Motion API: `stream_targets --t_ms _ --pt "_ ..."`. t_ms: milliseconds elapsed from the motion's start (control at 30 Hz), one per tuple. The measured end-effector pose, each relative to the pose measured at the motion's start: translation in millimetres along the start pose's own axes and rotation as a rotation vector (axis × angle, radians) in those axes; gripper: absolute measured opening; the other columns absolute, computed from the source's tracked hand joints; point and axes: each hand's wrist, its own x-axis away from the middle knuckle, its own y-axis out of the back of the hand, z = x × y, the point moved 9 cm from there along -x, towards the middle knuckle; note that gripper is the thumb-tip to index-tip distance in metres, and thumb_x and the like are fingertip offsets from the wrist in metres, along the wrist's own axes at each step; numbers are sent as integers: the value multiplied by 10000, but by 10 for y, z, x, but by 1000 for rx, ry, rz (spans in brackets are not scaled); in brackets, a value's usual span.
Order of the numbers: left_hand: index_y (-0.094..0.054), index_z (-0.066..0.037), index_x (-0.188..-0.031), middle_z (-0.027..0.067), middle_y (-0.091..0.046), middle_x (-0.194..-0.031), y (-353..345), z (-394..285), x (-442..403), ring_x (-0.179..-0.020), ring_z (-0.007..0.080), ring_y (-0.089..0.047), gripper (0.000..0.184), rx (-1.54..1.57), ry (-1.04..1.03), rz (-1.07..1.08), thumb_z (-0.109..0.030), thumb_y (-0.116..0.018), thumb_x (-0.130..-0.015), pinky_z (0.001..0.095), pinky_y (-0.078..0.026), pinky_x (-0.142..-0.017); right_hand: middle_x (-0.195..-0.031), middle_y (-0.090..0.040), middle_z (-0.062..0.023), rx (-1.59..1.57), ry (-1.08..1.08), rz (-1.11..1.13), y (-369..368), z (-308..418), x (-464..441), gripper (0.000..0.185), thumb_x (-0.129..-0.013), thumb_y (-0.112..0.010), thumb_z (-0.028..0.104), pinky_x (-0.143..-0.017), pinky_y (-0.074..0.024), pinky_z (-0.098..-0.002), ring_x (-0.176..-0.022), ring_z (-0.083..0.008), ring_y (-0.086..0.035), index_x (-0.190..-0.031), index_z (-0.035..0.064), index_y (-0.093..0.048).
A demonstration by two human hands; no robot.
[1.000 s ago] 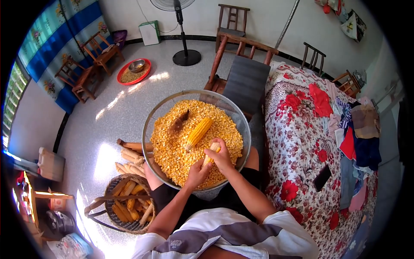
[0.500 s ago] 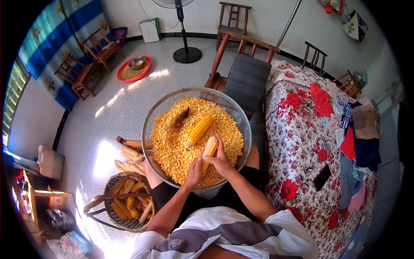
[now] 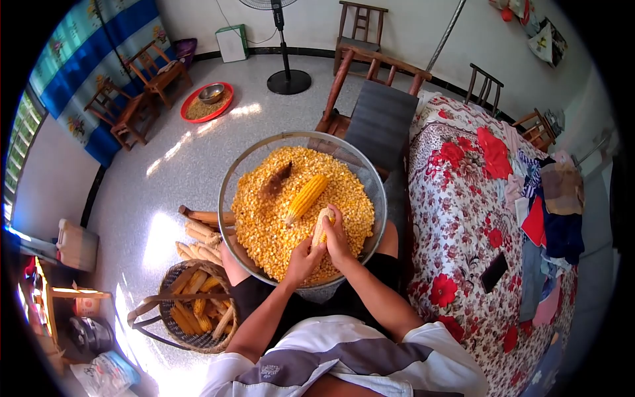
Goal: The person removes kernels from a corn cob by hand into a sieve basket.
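Note:
A large round mesh sieve point(image 3: 228, 192) rests on my lap, heaped with loose yellow corn kernels point(image 3: 264, 228). Above the kernels, my left hand point(image 3: 305, 259) and my right hand point(image 3: 337, 239) are both closed around one corn cob point(image 3: 322, 225). Its upper part looks pale and stripped, and my fingers hide much of the rest. A full yellow ear of corn point(image 3: 307, 199) lies on the heap just beyond my hands. Left of that ear is a brown dry tuft point(image 3: 274, 182), perhaps corn silk or husk.
A wicker basket point(image 3: 169, 324) of corn ears stands at my left, with stripped cobs point(image 3: 198, 241) on the floor behind it. A wooden chair point(image 3: 380, 119) is ahead, a flowered bed point(image 3: 456, 218) to my right. Farther off are a red tray point(image 3: 225, 106) and a fan point(image 3: 289, 82).
The cob in my hands has turned and shows more of its pale stripped side. Both hands have shifted slightly and sit closer together around it.

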Motion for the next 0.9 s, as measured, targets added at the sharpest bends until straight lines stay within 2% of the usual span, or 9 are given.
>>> stream_targets --t_ms 33,200,433,533,600,667,767,833,900 --pt "-590 50 -1159 85 -634 -853 -18 0 3 -782 144 -567 433 1 0 2 -340 -482 -1004 307 -470 -718 -1364 -364 -141 54 53 15 -21 41 4 499 -1020 -434 340 -1008 -350 -380 -1231 -256 -411 -1433 141 -239" --pt "-618 58 -1030 79 -605 -756 29 -28 -1 -687 141 -522 413 61 -138 -97 -330 -479 -1006 316 -440 -629 -1400 -332 -149 191 114 -32 48 8 4 468 -1024 -413 270 -1013 -347 -385 -1227 -265 -408 -1431 113 -244" --pt "-605 90 -998 116 -566 -695 140 59 -31 -684 140 -493 442 -56 -100 -151 -309 -417 -1031 336 -423 -622 -1337 -384 -145 241 151 -89 55 44 9 454 -1017 -402 229 -980 -368 -382 -1145 -253 -455 -1424 90 -257" --pt "-615 76 -1092 98 -603 -775 104 187 -73 -716 136 -506 428 -18 -68 -127 -300 -421 -1030 324 -444 -643 -1245 -447 -133 131 67 -141 52 120 28 449 -1013 -411 219 -915 -416 -366 -1047 -229 -504 -1423 100 -272" --pt "-603 39 -1178 36 -615 -823 30 297 -97 -732 124 -539 449 378 8 -83 -343 -421 -1027 307 -469 -679 -1189 -480 -126 21 -24 -169 90 35 9 447 -1010 -416 213 -873 -444 -356 -989 -214 -529 -1422 105 -280" --pt "-587 20 -1222 38 -613 -847 10 218 -79 -737 125 -549 449 273 -36 -49 -348 -420 -1027 302 -479 -689 -1006 -550 -105 -108 7 -247 271 -175 -102 451 -1004 -441 204 -747 -486 -323 -849 -182 -562 -1419 113 -288" --pt "-544 -11 -1304 48 -605 -885 -44 51 -14 -734 123 -560 466 158 -17 32 -363 -419 -1025 283 -496 -676 -907 -558 -95 -168 -54 -225 142 67 14 454 -1000 -446 198 -691 -495 -313 -771 -171 -572 -1414 109 -285" --pt "-515 -23 -1341 55 -597 -899 -102 157 -26 -727 122 -560 483 147 48 82 -374 -419 -1024 268 -504 -654 -909 -558 -97 -146 -20 -232 202 -1 -23 456 -998 -447 195 -686 -497 -315 -770 -173 -574 -1415 108 -283" --pt "-518 -32 -1327 56 -581 -901 -33 273 -104 -697 131 -571 484 14 -109 15 -393 -426 -1018 261 -511 -547 -912 -557 -99 -123 12 -236 273 -146 -100 459 -997 -449 192 -681 -499 -318 -769 -174 -576 -1415 107 -282"
